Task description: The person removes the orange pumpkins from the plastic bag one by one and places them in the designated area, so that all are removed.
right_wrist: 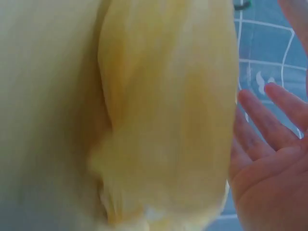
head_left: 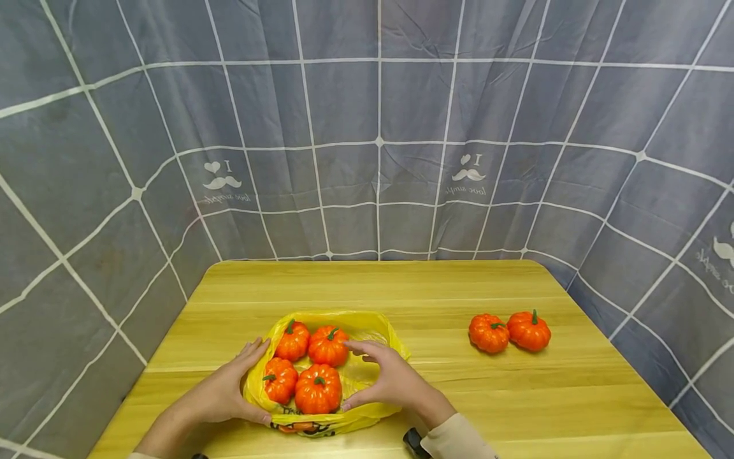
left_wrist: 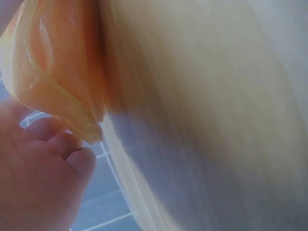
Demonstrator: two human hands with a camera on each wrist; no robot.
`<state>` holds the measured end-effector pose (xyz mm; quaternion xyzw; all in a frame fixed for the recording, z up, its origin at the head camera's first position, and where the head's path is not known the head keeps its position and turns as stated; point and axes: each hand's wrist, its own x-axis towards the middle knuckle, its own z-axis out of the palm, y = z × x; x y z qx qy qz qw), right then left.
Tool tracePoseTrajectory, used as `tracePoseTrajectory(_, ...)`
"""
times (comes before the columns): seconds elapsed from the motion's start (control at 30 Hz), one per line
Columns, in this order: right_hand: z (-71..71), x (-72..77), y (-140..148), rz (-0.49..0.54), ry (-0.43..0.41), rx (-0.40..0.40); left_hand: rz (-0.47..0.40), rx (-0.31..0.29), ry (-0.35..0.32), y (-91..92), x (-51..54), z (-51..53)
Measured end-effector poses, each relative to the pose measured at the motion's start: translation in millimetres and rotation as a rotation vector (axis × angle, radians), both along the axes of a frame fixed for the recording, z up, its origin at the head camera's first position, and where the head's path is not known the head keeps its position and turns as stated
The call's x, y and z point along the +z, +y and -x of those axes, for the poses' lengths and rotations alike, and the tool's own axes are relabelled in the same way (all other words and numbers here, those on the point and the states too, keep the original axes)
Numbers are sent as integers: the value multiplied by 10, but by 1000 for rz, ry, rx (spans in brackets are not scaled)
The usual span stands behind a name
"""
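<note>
A yellow plastic bag [head_left: 367, 325] lies wide-mouthed on the table, with several small orange pumpkins [head_left: 318, 389] inside. My left hand [head_left: 229, 386] rests against the bag's left side, its thumb along the front edge. In the left wrist view its fingers [left_wrist: 57, 137] touch the thin plastic. Over the bag's right part is my right hand [head_left: 392, 379], thumb and fingers spread apart and nothing held between them. Its fingertips come near the pumpkins; the right wrist view shows the straight fingers [right_wrist: 269, 120] beside the bag's outer wall [right_wrist: 168, 106].
Two more orange pumpkins, one on the left [head_left: 489, 333] and one on the right [head_left: 529, 330], sit side by side on the table's right half. The wooden table [head_left: 436, 287] ends at a grey checked curtain [head_left: 344, 178] behind and on both sides.
</note>
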<state>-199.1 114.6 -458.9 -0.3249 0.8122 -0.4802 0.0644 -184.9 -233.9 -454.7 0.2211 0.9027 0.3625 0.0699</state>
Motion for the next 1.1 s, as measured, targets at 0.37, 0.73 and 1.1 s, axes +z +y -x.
tracePoseTrajectory(0.37, -79, -99, -279, -40, 40, 50, -9, -6, -16, 15, -7, 24)
tracePoseTrajectory(0.73, -122, -186, -356, -118, 62, -13, -21, -27, 1, -10, -54, 19)
tracePoseTrajectory(1.1, -142, -197, -425, -113, 58, -81, -11, -31, 37, -12, -63, 37)
